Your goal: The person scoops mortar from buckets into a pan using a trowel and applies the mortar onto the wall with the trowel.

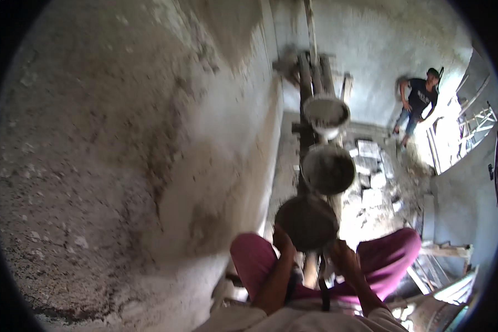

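Both your hands, left hand (283,239) and right hand (342,255), clamp the dark pan (307,222) rim, above your knees.
Head view: you're perched on planks (310,83); a slipping grip likely drops it onto the rubble (371,188) below.

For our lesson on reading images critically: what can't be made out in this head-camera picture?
- Head view: whether the dark round metal pan holds anything; blur and shadow hide it.
- Left hand and right hand: their fingers on the pan's rim are blurred.
- Floor rubble: glare washes it out.
- Distant person: too small.
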The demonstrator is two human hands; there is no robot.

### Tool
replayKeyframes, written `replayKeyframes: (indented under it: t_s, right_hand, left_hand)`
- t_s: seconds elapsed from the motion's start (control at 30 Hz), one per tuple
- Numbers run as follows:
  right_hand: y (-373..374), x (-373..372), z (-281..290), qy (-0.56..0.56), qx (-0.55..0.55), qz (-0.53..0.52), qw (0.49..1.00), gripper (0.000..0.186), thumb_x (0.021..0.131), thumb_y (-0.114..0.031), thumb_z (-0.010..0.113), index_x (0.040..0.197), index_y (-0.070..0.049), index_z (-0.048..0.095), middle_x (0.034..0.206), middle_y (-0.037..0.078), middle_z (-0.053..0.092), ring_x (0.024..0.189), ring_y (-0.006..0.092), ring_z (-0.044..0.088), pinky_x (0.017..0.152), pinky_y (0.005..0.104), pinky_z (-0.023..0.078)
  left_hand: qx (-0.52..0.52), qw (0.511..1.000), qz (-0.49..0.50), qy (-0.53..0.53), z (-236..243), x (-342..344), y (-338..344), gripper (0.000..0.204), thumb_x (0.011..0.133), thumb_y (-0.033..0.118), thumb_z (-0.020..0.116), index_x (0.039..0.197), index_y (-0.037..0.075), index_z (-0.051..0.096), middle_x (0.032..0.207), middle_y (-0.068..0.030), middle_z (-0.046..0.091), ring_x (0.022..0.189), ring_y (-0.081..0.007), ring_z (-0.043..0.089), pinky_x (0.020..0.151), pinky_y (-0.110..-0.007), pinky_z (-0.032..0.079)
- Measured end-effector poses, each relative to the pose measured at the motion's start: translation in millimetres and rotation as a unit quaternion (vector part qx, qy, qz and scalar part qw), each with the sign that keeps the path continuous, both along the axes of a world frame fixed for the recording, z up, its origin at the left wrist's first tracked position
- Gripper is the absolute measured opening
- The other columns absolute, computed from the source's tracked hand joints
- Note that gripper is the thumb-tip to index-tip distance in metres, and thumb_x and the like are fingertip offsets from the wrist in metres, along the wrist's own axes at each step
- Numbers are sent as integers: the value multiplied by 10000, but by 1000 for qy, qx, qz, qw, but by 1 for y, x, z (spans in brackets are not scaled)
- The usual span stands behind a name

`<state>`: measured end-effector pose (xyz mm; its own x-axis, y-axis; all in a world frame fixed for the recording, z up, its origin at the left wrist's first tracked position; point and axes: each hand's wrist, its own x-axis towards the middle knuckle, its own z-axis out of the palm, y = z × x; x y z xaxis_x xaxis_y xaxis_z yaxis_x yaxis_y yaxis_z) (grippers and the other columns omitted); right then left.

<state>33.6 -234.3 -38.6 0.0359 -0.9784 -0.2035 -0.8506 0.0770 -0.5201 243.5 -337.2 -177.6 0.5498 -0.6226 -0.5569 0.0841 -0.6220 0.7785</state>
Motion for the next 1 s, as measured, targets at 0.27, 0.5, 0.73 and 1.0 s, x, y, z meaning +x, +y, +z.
replayKeyframes:
  t_s: [0.27, 0.5, 0.73, 1.0]
  right_hand:
    - [-76, -66, 116, -632, 90, -203, 743, 493, 920, -169, 589, 1352, -22, 405, 901, 88, 565, 757, 170, 584, 605, 282, 510]
    - [-132, -66, 153, -628, -2, -237, 741, 507, 863, -156, 660, 1306, -25, 451, 766, 11, 507, 498, 67, 489, 416, 209, 401]
    - [-151, -58, 148, -631, 27, -305, 713, 555, 865, -163, 645, 1348, -55, 392, 784, 26, 510, 530, 95, 517, 444, 223, 422]
    - [-145, -61, 141, -625, 103, -487, 601, 439, 904, -125, 581, 1303, -111, 400, 801, 18, 531, 592, 91, 540, 478, 231, 487]
  left_hand:
    - [42, 951, -21, 304, -28, 14, 6, 519, 885, 359, 635, 1283, 53, 501, 1195, -116, 600, 1022, -286, 609, 868, -430, 515]
    - [213, 903, 80, 365, -18, -25, 33, 408, 917, 302, 587, 1294, 183, 486, 1256, -48, 557, 1127, -243, 529, 909, -488, 429]
    - [186, 941, 124, 255, -4, -35, 43, 368, 871, 312, 649, 1196, 185, 536, 1093, -24, 612, 931, -230, 586, 745, -441, 446]
    - [246, 846, 166, 444, -7, -17, 48, 387, 831, 362, 710, 1131, 157, 575, 983, -10, 664, 744, -194, 620, 575, -338, 476]
